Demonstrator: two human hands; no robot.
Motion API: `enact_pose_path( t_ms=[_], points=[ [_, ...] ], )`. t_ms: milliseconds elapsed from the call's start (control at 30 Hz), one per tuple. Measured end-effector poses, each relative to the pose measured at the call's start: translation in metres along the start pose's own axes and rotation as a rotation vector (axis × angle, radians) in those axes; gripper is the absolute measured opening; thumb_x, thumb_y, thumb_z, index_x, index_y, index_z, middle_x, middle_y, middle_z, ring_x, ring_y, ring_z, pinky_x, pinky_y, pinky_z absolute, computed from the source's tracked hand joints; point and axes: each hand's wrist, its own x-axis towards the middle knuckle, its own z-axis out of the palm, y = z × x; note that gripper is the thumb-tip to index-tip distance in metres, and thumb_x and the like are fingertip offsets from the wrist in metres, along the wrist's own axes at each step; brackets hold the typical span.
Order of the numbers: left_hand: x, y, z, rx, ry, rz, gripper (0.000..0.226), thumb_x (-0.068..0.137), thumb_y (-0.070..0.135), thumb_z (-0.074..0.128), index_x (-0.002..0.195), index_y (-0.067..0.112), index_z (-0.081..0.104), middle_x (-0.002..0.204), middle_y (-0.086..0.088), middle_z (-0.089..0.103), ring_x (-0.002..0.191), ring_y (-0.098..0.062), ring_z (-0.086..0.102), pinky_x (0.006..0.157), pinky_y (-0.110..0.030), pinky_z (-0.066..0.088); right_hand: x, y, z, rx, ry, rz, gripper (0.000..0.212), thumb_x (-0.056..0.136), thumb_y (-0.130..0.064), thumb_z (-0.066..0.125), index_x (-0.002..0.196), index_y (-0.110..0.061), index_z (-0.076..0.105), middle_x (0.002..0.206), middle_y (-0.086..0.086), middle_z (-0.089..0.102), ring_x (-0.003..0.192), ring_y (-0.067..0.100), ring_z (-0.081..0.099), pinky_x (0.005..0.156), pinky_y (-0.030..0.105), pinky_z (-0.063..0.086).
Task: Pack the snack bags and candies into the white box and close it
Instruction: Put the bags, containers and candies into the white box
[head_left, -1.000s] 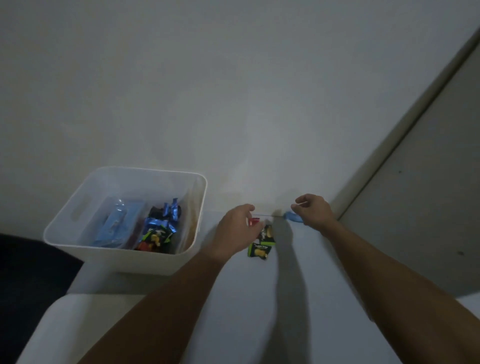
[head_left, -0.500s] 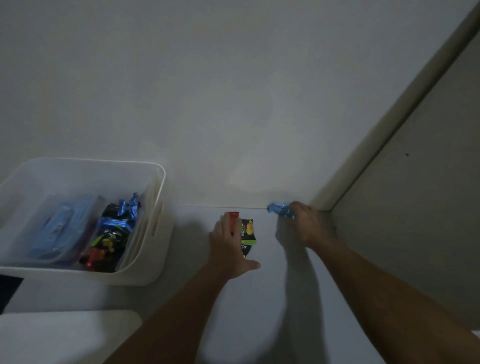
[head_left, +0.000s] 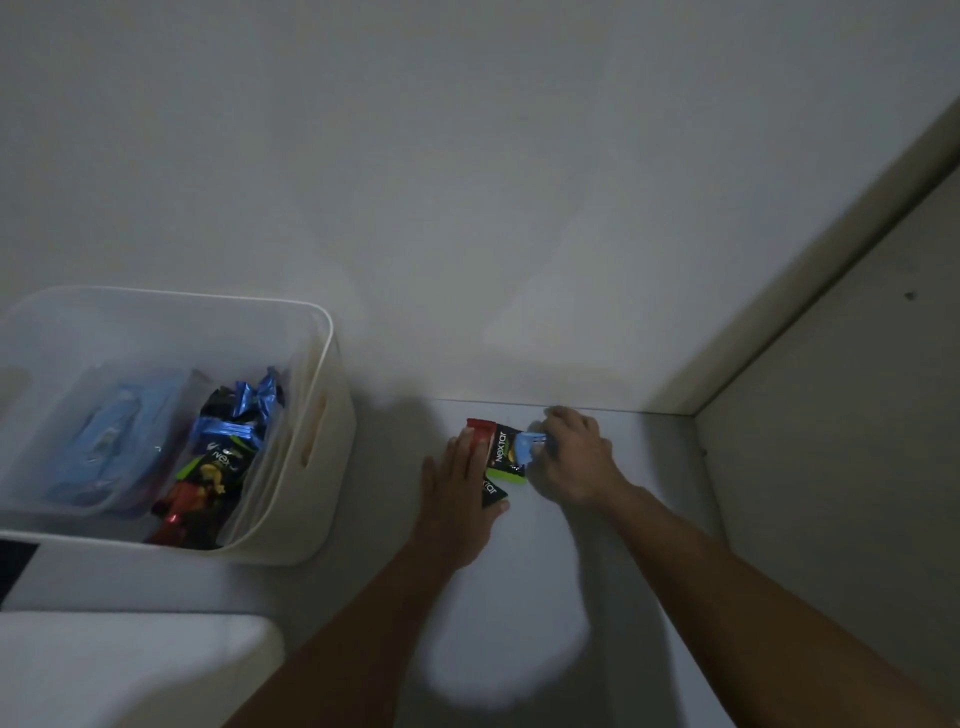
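The white box (head_left: 317, 467) stands open at the left, holding several snack bags (head_left: 218, 467) and a blue packet (head_left: 111, 441). To its right, near the wall, a black and green Nextar snack bag (head_left: 503, 449) lies on the white surface with a red packet (head_left: 480, 427) beside it. My left hand (head_left: 457, 499) lies flat with straight fingers on these bags. My right hand (head_left: 571, 457) pinches a small blue candy (head_left: 527, 446) just over the bag's right edge.
A white lid or panel (head_left: 130, 665) lies at the lower left, in front of the box. The wall runs along the back and a beige side panel (head_left: 831, 441) closes off the right. A dark gap shows at the far left edge.
My right hand has brought the blue candy leftward from the corner to the snack bags. My left hand stays pressed on the bags. The camera has shifted slightly.
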Motion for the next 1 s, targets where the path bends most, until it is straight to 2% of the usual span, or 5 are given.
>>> enact_pose_path(
  t_ms=[100,200,333,500,1000],
  points=[
    [-0.007,-0.014,0.01,-0.027,0.113,0.049,0.077,0.069,0.031,0.076,0.135,0.012,0.042,0.139,-0.011,0.051,0.127,-0.036,0.05,0.102,-0.054,0.041,0.0,-0.009,0.012,-0.026,-0.046,-0.085,0.046,0.093,-0.036,0.049,0.137,-0.028,0.04,0.149,0.0,0.033,0.138,0.026,0.026,0.107,0.048,0.023],
    [-0.017,-0.021,0.007,0.015,0.226,0.011,0.044,0.079,0.03,0.054,0.121,0.016,0.056,0.123,-0.006,0.06,0.11,-0.029,0.057,0.094,-0.038,0.038,-0.002,-0.011,0.023,-0.185,-0.111,-0.151,0.06,0.09,-0.041,0.052,0.145,-0.039,0.027,0.156,-0.002,0.023,0.141,0.028,0.018,0.108,0.05,0.021],
    [-0.03,-0.026,0.003,0.09,0.283,-0.063,0.025,0.08,0.018,0.045,0.1,0.021,0.06,0.099,-0.002,0.06,0.087,-0.026,0.055,0.071,-0.036,0.04,-0.009,-0.013,0.032,-0.293,-0.084,-0.208,0.054,0.084,-0.029,0.059,0.135,-0.036,0.042,0.15,-0.003,0.031,0.13,0.032,0.029,0.095,0.046,0.036],
    [-0.051,-0.028,-0.014,0.001,0.223,-0.053,0.05,0.05,-0.002,0.055,0.09,0.027,0.051,0.083,0.001,0.055,0.076,-0.025,0.053,0.058,-0.033,0.043,-0.023,-0.024,0.033,-0.071,-0.081,-0.203,0.033,0.067,-0.011,0.07,0.097,-0.019,0.058,0.109,0.003,0.049,0.097,0.03,0.052,0.073,0.036,0.047],
    [-0.063,-0.022,-0.204,-0.205,0.515,0.155,0.036,0.078,0.003,0.045,0.107,0.015,0.061,0.105,-0.007,0.056,0.096,-0.027,0.049,0.086,-0.04,0.042,-0.042,-0.185,-0.092,0.366,0.309,-0.196,0.009,0.079,-0.022,0.076,0.077,-0.022,0.067,0.088,0.004,0.063,0.08,0.016,0.056,0.07,0.024,0.037]
  ],
)
